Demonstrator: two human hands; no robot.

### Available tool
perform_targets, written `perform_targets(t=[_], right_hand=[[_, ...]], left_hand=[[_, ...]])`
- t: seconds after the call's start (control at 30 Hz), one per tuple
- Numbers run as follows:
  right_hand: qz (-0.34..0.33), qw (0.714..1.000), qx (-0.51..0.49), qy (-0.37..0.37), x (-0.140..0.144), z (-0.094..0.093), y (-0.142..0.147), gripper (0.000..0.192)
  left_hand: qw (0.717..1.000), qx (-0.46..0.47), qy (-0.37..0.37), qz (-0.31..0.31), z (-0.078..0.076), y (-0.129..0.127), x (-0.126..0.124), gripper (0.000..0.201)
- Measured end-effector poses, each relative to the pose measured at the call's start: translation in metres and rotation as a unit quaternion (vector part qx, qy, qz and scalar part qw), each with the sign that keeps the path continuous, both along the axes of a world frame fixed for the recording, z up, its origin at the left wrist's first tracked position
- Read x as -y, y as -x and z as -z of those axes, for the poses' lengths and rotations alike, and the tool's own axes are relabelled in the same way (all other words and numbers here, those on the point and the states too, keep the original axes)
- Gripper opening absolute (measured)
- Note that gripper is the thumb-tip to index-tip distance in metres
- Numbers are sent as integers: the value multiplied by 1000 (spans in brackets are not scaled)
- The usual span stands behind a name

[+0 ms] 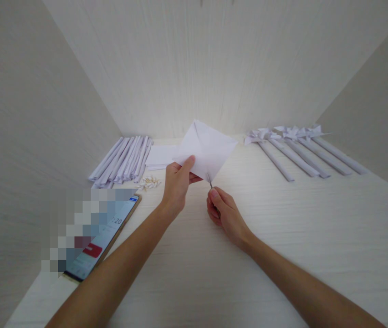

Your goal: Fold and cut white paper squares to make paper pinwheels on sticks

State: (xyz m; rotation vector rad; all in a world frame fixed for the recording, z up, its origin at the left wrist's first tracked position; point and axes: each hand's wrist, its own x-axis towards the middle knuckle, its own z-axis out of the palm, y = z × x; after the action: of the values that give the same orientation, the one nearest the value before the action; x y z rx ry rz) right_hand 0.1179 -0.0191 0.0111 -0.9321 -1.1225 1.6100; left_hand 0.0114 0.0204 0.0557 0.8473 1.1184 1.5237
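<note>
Head view: mid counter.
Paper: folded sheet, held up centre; light, floppy, creases easily; take by edge.
Left hand: grip pinched on sheet's near-left edge.
Right hand: grip closed on thin pin at sheet's bottom tip.

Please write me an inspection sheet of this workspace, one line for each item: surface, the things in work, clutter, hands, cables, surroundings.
Surface: pale wood-grain table, brightly lit at the middle.
Things in work: folded white paper held up above the table; thin metal tool at its lower corner, kind unclear.
Clutter: paper rolls at back left; flat sheets; small pale pieces; finished pinwheels at back right; phone at left, screen on.
Hands: left hand pinches the paper's edge; right hand grips the tool.
Cables: nothing seen.
Surroundings: pale panels enclose the back and both sides.
</note>
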Motion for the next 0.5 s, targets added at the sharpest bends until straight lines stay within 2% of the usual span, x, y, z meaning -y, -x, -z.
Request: perform_targets(t=[0.5], right_hand=[[5, 1000, 3, -3, -2, 2, 0, 41]], left_hand=[[1000, -9, -4, 5, 1, 0, 1, 31]])
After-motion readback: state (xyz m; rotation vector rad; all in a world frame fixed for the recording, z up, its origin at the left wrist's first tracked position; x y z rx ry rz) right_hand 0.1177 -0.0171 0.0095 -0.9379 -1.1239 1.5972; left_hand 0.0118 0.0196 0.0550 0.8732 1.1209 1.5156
